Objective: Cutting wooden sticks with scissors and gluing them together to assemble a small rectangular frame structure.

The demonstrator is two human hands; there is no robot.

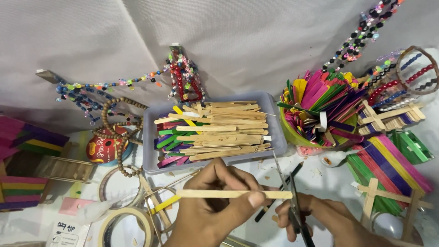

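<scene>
Trim step: left hand (215,201) pinches plain craft stick (233,194) level above table; right hand (315,217) grips scissors (292,201), blades at stick's right end, apparently open. Next move needs a square cut.

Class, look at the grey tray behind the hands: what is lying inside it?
The grey tray holds a heap of plain wooden craft sticks, with green, purple, pink and yellow sticks under them at its left. The tray's floor and any lower sticks are covered.

One tray (148,155), one green cup (292,132) (sticks uncountable), two tape rolls (125,219).
</scene>
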